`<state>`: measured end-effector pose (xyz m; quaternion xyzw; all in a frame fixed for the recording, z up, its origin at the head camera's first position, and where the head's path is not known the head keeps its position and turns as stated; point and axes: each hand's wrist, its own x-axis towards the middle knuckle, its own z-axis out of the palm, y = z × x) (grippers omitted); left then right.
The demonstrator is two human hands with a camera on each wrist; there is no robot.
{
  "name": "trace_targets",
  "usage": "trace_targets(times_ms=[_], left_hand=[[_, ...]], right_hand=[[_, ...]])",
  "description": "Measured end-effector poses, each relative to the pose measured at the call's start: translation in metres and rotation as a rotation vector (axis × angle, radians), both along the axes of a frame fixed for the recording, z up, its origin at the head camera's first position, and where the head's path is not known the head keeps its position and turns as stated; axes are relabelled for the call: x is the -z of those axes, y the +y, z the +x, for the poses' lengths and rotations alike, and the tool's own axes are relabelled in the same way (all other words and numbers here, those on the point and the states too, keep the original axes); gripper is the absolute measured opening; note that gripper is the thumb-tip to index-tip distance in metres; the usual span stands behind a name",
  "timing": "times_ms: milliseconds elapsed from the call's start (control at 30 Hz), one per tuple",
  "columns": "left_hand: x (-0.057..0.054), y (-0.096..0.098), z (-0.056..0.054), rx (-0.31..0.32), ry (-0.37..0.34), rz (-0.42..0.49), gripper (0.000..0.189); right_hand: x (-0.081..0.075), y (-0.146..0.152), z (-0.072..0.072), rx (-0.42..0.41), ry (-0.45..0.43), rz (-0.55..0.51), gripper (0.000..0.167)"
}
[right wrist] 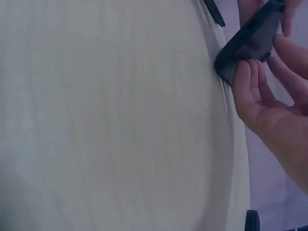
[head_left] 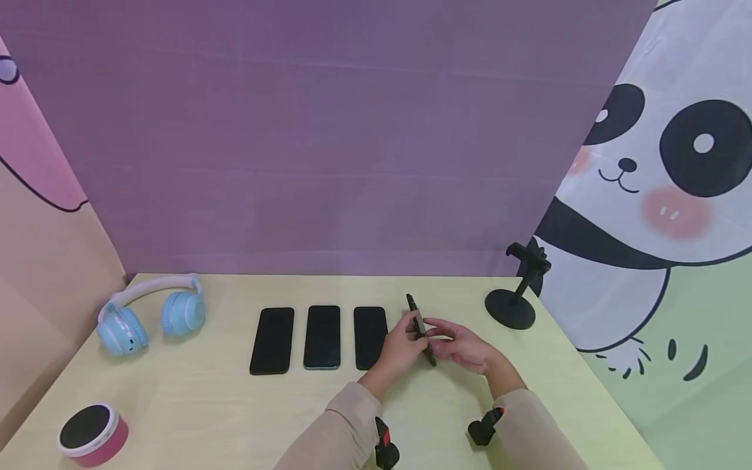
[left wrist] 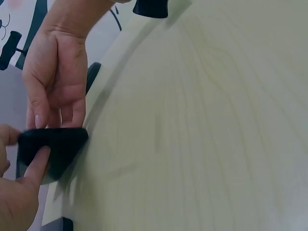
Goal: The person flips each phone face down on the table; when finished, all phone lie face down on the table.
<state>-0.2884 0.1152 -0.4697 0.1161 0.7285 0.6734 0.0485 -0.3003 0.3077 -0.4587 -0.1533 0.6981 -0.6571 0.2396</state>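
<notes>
Table (head_left: 188, 411): three flat phones (head_left: 322, 337) being borne.
Left hand (head_left: 398, 351): held phone (head_left: 420, 325) being pinched.
Right hand (head_left: 464, 346): being set at that phone's three o'clock; grasp cannot be told.
Held phone: being tilted, three o'clock from flat phones.

Phone (head_left: 419, 324): thin slab, dark, corners rounded. One piece in the person's fingers, stood up on its side, nearly edge-on in the head view. Long axis slants slightly: upper end towards the table's (head_left: 205, 405) far edge, lower end towards the near edge and a little to the right. Sits right of the table's middle, closer to the far edge than the near. Left hand (head_left: 402, 346) pinches it; right hand's (head_left: 467, 346) fingers meet the opposite side. Broad face dark in left wrist view. Outline somewhat blurred; contact with tabletop unclear.
</notes>
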Motion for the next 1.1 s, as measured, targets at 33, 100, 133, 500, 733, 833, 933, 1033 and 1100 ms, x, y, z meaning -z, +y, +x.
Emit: trace_targets(times_ms=[33, 100, 133, 500, 733, 833, 933, 1033, 1100], left_hand=[[0.001, -0.001, -0.001, -0.011, 0.013, -0.025, 0.057], [0.004, -0.003, -0.001, -0.032, 0.04, -0.082, 0.053], [0.006, -0.004, -0.002, -0.038, 0.047, -0.103, 0.051], [0.009, -0.005, -0.001, -0.084, 0.083, -0.3, 0.055], [0.011, -0.003, -0.001, -0.1, 0.106, -0.401, 0.056], [0.012, -0.003, -0.001, -0.091, 0.11, -0.394, 0.056], [0.012, -0.001, -0.001, -0.083, 0.108, -0.395, 0.057], [0.012, 0.001, -0.001, -0.091, 0.099, -0.431, 0.057], [0.012, 0.002, -0.002, -0.102, 0.095, -0.462, 0.057]], right_hand=[[0.0, 0.0, 0.0, 0.017, -0.003, 0.02, 0.065], [0.0, -0.001, 0.001, 0.043, -0.007, 0.044, 0.065], [0.001, -0.001, 0.001, 0.053, -0.008, 0.053, 0.066], [0.003, -0.008, 0.002, 0.205, 0.116, 0.271, 0.062], [0.002, -0.014, 0.004, 0.288, 0.164, 0.435, 0.058], [0.0, -0.015, 0.005, 0.304, 0.165, 0.464, 0.057], [-0.002, -0.015, 0.006, 0.312, 0.172, 0.478, 0.058], [-0.003, -0.016, 0.007, 0.312, 0.176, 0.479, 0.058], [-0.003, -0.017, 0.006, 0.311, 0.178, 0.479, 0.058]])
